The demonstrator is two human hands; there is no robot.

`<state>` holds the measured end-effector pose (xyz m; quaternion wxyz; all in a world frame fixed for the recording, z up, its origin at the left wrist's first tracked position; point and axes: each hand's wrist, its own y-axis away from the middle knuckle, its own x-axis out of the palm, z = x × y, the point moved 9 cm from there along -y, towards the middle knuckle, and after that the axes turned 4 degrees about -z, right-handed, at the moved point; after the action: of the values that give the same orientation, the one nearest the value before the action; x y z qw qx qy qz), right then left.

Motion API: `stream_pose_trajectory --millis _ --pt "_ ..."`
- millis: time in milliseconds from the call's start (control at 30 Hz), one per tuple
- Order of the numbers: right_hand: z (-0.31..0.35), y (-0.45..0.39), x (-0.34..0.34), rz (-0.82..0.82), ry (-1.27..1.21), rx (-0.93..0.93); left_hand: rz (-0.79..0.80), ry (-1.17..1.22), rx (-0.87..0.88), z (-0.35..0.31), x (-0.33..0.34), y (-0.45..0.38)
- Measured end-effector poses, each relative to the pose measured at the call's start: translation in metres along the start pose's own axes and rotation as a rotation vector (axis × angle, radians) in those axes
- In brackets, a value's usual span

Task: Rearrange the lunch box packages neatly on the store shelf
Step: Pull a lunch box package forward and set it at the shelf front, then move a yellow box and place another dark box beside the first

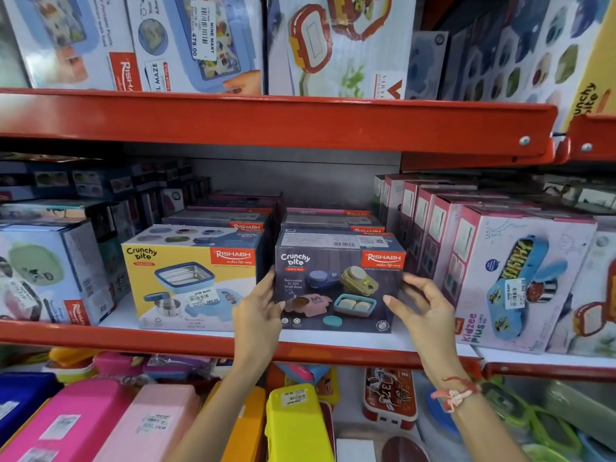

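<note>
A dark blue Crunchy Bite lunch box package (338, 281) stands on the white middle shelf (366, 340), near its front edge. My left hand (258, 308) lies flat against the package's left side, thumb on its front. My right hand (421, 303) hovers at the package's right side with fingers spread, just off the cardboard. A yellow Crunchy Bite package (193, 278) stands right beside it on the left. More flat packages (330, 221) are stacked behind both.
A row of pink Kidzee Plus boxes (520, 278) leans on the right. A pale blue box (50, 271) stands at the left. The red shelf lip (133, 338) runs along the front. Loose plastic lunch boxes (296, 421) fill the shelf below; large boxes (200, 41) stand above.
</note>
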<state>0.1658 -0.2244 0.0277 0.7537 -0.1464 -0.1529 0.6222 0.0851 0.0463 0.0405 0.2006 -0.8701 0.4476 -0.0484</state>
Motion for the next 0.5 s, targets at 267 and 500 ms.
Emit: stream_pose_trajectory --millis 267,500 --pt "0.043 0.045 0.013 -0.284 0.167 -0.251 -0.014 -0.048 0.109 -0.011 -0.033 0.013" --pt "0.073 0.088 0.13 0.199 -0.032 -0.158 -0.152 0.012 0.141 -0.013 -0.129 -0.002"
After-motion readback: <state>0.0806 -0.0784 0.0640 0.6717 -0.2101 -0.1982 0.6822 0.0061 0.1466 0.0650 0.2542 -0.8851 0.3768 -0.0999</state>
